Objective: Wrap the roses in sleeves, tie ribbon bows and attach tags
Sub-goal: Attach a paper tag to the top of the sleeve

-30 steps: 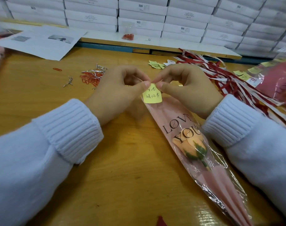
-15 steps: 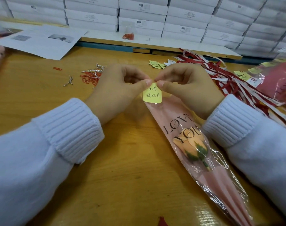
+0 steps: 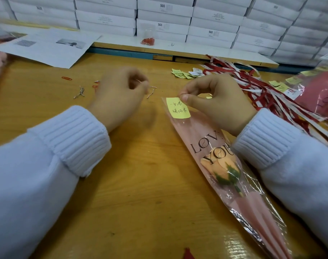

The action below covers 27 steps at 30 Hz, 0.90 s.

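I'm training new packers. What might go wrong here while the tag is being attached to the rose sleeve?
Only the right hand pinches the yellow tag at the sleeve top, so the tag may shift or sit crooked.
The left hand, blurred, seems to pinch a thin twist tie, which might slip from the fingers.

The stacked white boxes [image 3: 162,11] at the back carry "SGS" in dark print on their end faces, with smaller lines beside it too fine to read. The pink sleeve [image 3: 196,131] bears "LOVE YOU" in large dark letters, the E partly hidden. The yellow tag [image 3: 178,109] at its top has two handwritten lines, "一生温" over "暖纯良".
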Each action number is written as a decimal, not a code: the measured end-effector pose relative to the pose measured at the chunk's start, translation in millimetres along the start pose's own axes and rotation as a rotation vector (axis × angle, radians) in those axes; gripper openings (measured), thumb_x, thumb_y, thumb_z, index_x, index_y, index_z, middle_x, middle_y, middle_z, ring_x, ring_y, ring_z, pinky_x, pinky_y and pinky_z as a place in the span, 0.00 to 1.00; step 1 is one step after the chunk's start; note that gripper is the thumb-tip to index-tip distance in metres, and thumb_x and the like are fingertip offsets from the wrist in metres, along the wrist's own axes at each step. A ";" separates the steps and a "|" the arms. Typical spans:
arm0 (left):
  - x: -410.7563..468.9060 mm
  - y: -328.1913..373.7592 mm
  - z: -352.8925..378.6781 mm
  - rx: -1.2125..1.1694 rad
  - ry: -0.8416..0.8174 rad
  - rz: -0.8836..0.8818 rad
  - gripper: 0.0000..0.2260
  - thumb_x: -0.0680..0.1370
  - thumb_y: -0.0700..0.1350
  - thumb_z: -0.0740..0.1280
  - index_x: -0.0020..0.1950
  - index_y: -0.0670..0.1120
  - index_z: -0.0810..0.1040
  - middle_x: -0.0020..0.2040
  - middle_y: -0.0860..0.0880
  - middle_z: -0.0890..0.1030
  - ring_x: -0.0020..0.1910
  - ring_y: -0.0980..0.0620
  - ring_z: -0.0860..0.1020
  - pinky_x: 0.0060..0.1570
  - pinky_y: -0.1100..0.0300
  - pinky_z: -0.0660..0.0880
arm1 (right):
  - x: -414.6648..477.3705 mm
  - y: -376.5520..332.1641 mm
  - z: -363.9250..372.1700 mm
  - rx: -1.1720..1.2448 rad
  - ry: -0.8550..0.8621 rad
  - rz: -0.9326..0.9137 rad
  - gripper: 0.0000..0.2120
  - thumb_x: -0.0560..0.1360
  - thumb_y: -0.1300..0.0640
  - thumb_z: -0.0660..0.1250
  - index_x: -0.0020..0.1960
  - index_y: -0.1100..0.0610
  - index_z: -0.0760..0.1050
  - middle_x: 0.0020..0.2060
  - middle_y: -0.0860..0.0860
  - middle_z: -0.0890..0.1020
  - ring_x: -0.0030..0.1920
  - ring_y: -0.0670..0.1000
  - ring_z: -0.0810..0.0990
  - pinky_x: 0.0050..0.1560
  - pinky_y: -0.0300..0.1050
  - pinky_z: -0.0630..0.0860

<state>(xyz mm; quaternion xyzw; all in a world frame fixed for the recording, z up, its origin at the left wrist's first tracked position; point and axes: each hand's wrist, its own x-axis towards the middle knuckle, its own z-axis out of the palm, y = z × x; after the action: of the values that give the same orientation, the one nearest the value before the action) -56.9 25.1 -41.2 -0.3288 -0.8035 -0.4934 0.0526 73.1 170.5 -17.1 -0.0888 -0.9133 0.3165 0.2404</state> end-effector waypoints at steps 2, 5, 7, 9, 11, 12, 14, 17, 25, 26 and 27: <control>14.5 -16.2 -16.4 0.124 0.146 -0.034 0.05 0.76 0.44 0.65 0.48 0.51 0.79 0.41 0.54 0.79 0.45 0.54 0.78 0.48 0.57 0.75 | 0.2 0.0 -0.9 0.002 0.002 0.005 0.04 0.74 0.60 0.70 0.44 0.52 0.82 0.39 0.50 0.83 0.42 0.44 0.79 0.49 0.34 0.75; 26.7 -44.7 -38.6 0.316 0.209 -0.143 0.04 0.75 0.46 0.65 0.46 0.51 0.79 0.39 0.55 0.78 0.43 0.52 0.77 0.49 0.54 0.74 | 0.5 -0.1 -1.0 0.003 -0.006 0.006 0.05 0.74 0.60 0.70 0.43 0.51 0.81 0.38 0.48 0.82 0.41 0.43 0.78 0.48 0.33 0.75; 30.2 -60.1 -44.2 0.425 0.135 -0.248 0.04 0.76 0.49 0.66 0.46 0.51 0.79 0.41 0.51 0.80 0.43 0.49 0.77 0.50 0.50 0.76 | 0.5 0.0 -0.1 0.005 -0.011 0.008 0.05 0.74 0.60 0.70 0.42 0.50 0.81 0.38 0.48 0.82 0.41 0.43 0.78 0.48 0.33 0.74; 31.6 -66.8 -44.8 0.500 0.057 -0.333 0.08 0.76 0.52 0.67 0.47 0.49 0.80 0.41 0.49 0.80 0.42 0.46 0.78 0.50 0.49 0.75 | 0.3 0.2 0.4 0.010 -0.013 0.014 0.05 0.74 0.60 0.70 0.42 0.50 0.81 0.39 0.50 0.83 0.41 0.44 0.78 0.47 0.33 0.74; 33.1 -68.9 -43.1 0.537 0.032 -0.360 0.11 0.76 0.55 0.66 0.44 0.48 0.81 0.41 0.47 0.80 0.44 0.44 0.78 0.56 0.45 0.73 | 0.1 0.6 0.8 0.014 -0.013 0.014 0.06 0.74 0.60 0.70 0.42 0.49 0.81 0.39 0.51 0.83 0.41 0.43 0.78 0.47 0.32 0.74; 34.1 -69.2 -41.6 0.561 0.037 -0.361 0.12 0.76 0.56 0.66 0.42 0.49 0.80 0.41 0.47 0.80 0.46 0.43 0.77 0.59 0.42 0.71 | 0.2 0.8 0.8 0.015 -0.014 0.012 0.06 0.74 0.60 0.70 0.42 0.49 0.81 0.39 0.50 0.82 0.40 0.42 0.77 0.46 0.32 0.74; 35.2 -68.8 -37.5 0.635 0.060 -0.354 0.14 0.76 0.58 0.65 0.38 0.49 0.78 0.41 0.46 0.79 0.48 0.42 0.76 0.62 0.40 0.66 | 0.7 1.2 0.8 0.010 -0.017 0.009 0.07 0.74 0.60 0.70 0.41 0.48 0.80 0.38 0.49 0.82 0.39 0.40 0.77 0.46 0.31 0.74; 38.5 -68.9 -34.2 0.688 0.070 -0.340 0.14 0.76 0.56 0.65 0.37 0.48 0.78 0.41 0.44 0.79 0.48 0.41 0.76 0.61 0.40 0.67 | 1.3 2.4 1.7 0.006 -0.025 0.010 0.07 0.74 0.59 0.70 0.40 0.47 0.80 0.37 0.47 0.82 0.39 0.39 0.77 0.46 0.30 0.74; 41.4 -69.0 -36.3 0.601 0.082 -0.386 0.11 0.77 0.49 0.65 0.34 0.51 0.75 0.42 0.46 0.78 0.49 0.40 0.76 0.63 0.41 0.66 | 2.2 4.8 0.6 0.004 -0.020 0.031 0.07 0.74 0.59 0.70 0.41 0.47 0.80 0.38 0.47 0.82 0.42 0.42 0.78 0.47 0.31 0.74; 40.5 -68.1 -37.1 0.587 0.098 -0.388 0.10 0.77 0.49 0.65 0.37 0.50 0.77 0.42 0.46 0.79 0.49 0.40 0.76 0.63 0.42 0.65 | 1.9 4.5 0.6 0.006 -0.019 0.032 0.07 0.74 0.59 0.70 0.41 0.47 0.80 0.37 0.47 0.82 0.42 0.42 0.78 0.46 0.30 0.74; 39.6 -66.7 -38.2 0.563 0.122 -0.382 0.08 0.77 0.48 0.65 0.38 0.50 0.77 0.43 0.45 0.79 0.49 0.40 0.76 0.63 0.41 0.65 | 1.7 4.0 0.3 0.008 -0.019 0.032 0.07 0.74 0.59 0.70 0.41 0.47 0.80 0.37 0.47 0.82 0.42 0.42 0.78 0.46 0.30 0.74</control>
<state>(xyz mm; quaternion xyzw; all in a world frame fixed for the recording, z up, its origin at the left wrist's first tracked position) -135.6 -7.4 -56.2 -0.1151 -0.9505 -0.2722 0.0960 71.6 174.0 -19.1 -0.0996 -0.9127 0.3247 0.2272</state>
